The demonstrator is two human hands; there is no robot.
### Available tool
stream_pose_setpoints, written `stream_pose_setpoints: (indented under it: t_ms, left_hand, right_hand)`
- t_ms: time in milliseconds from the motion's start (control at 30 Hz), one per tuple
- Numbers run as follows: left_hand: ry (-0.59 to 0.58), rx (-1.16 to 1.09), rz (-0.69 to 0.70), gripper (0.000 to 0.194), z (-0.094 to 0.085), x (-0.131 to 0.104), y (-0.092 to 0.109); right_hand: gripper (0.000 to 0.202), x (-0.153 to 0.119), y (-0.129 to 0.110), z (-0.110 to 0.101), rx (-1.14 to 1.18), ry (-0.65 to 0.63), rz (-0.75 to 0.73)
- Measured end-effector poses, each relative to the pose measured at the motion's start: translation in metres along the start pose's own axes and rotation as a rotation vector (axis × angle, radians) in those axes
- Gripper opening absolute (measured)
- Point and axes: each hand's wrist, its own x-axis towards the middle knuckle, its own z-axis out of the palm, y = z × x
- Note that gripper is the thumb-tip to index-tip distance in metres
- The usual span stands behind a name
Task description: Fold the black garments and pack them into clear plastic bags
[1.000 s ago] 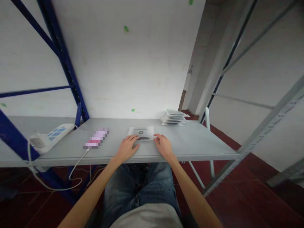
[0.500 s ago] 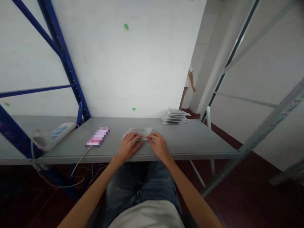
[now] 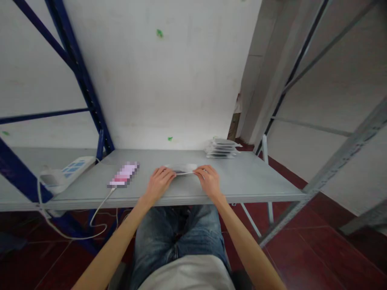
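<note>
A flat, pale plastic-looking packet lies near the middle of the grey shelf top, its near edge lifted slightly. My left hand pinches the left end of that edge between thumb and fingers. At the right end, my right hand grips it the same way. What is inside the packet, if anything, I cannot make out. Behind and to the right stands a stack of several similar flat white packets.
A phone with a blurred screen lies left of my hands, its white cable hanging over the front edge. Farther left sits a white power strip. Blue posts and grey posts flank the shelf. Beyond the panel, part of a person shows.
My hands have moved apart toward the packet's two ends, and its near edge is now raised and stretched between them. The person in the background has shifted mostly behind the panel.
</note>
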Motion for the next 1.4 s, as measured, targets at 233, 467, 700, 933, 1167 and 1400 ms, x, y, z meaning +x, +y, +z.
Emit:
stream_pose_setpoints:
  t_ms: [233, 467, 700, 933, 1167, 1400]
  left_hand:
    - [-0.05, -0.018, -0.044, 0.026, -0.003, -0.002, -0.019]
    - [-0.048, -0.044, -0.064, 0.019, -0.007, -0.001, -0.008]
    - [-0.074, -0.118, -0.01, 0.005, -0.008, 0.007, 0.028]
    - [-0.086, -0.154, 0.071, 0.004, -0.005, 0.007, 0.052]
    - [-0.112, -0.202, 0.085, 0.009, 0.0, 0.005, 0.056]
    - [-0.123, -0.273, -0.004, 0.042, 0.007, -0.001, 0.049]
  right_hand:
    - [0.027, -0.002, 0.049, -0.012, 0.003, 0.127, 0.164]
    - [0.023, -0.007, 0.054, -0.011, 0.025, 0.006, 0.253]
    - [0.021, -0.008, 0.029, 0.002, -0.091, 0.026, 0.268]
    - [0.019, -0.008, 0.011, 0.003, -0.074, -0.067, 0.323]
    - [0.046, -0.003, -0.005, 0.005, 0.151, -0.249, 0.189]
    - [0.029, -0.009, -0.019, 0.016, 0.012, -0.432, 0.091]
